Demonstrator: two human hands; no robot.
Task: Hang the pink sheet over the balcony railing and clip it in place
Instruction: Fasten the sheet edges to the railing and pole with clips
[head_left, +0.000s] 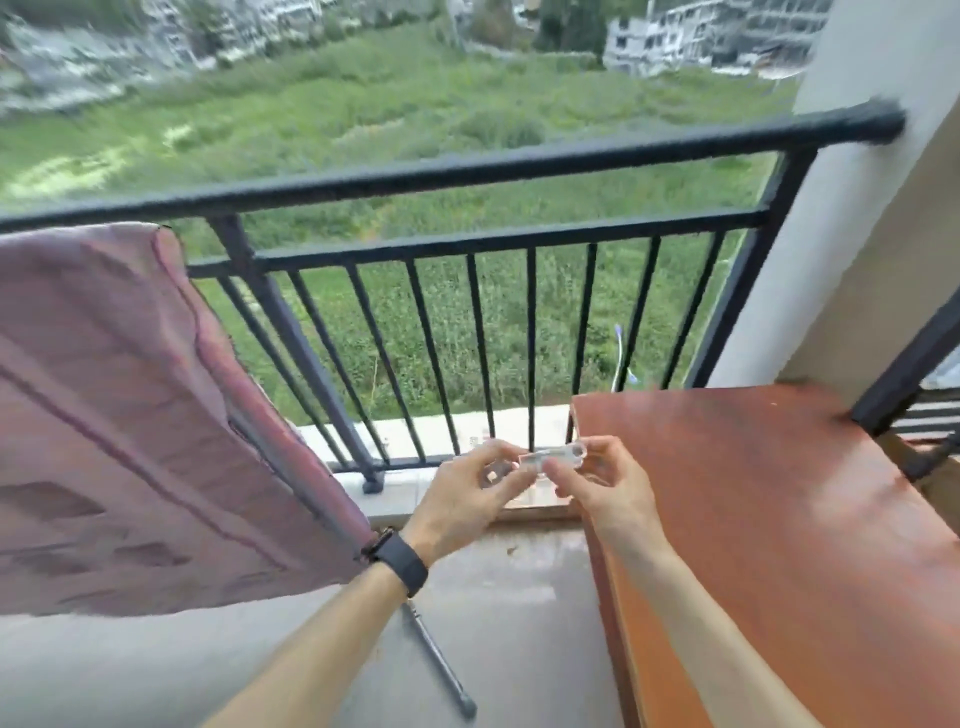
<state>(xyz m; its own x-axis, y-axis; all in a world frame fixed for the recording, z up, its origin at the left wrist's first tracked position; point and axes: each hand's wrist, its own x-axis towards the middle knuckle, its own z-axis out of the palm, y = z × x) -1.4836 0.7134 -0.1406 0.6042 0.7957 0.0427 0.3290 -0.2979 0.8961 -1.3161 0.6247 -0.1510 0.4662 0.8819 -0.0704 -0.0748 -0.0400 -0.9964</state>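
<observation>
The pink sheet (119, 415) is hanging over the railing (467, 171) at the left, with no clip showing on it. The left hand (467, 499) and right hand (602, 493) are pinching a clear clip (553, 458) between their fingers (563, 480), beside the counter (779, 519). Next, it likely needs carrying to the sheet's top edge.

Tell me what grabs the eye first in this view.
The big pink sheet hanging at the left of the black railing dominates. At lower centre, the left hand and right hand together pinch a small clear clip beside the reddish-brown table on the right.
</observation>
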